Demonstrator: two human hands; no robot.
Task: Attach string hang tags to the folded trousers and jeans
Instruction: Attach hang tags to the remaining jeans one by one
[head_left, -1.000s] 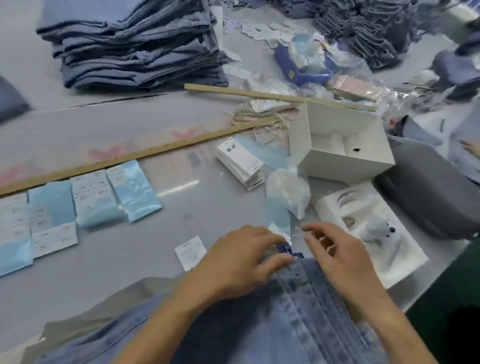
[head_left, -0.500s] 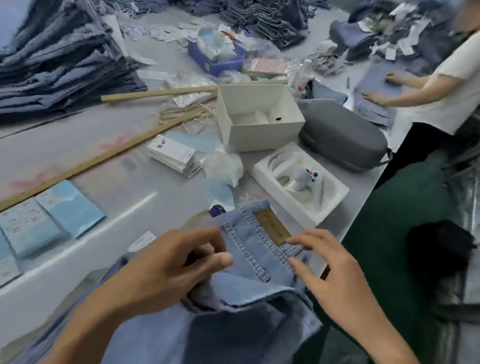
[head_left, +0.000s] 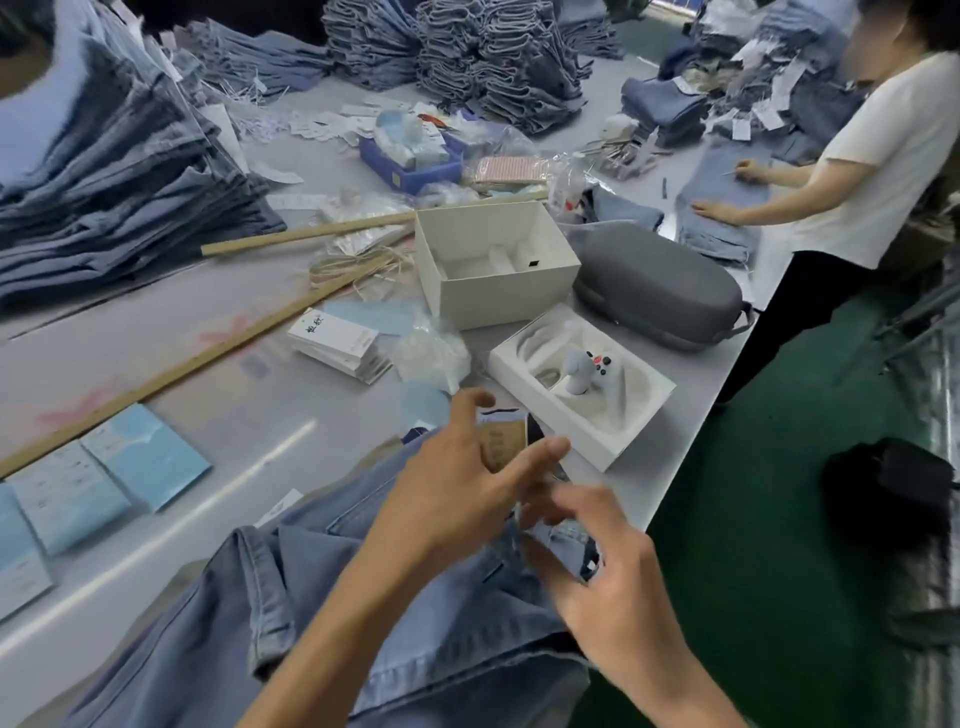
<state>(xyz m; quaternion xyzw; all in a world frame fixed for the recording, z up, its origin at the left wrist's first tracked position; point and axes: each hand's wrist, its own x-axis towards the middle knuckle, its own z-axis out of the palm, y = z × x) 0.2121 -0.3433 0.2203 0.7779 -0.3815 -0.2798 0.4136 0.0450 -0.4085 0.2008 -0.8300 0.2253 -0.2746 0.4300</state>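
Grey table (head_left: 171, 364): tag stack (head_left: 337, 340) bears unreadable black characters.

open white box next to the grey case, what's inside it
The open white box shows only a bare white moulded insert with empty slots. Its near wall hides the front of the floor.

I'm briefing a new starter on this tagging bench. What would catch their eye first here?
Probably the two hands, left hand and right hand, working on the light blue jeans at the table's near edge. Behind them sit an open white box and a grey zip case, with tall stacks of folded denim at far left.
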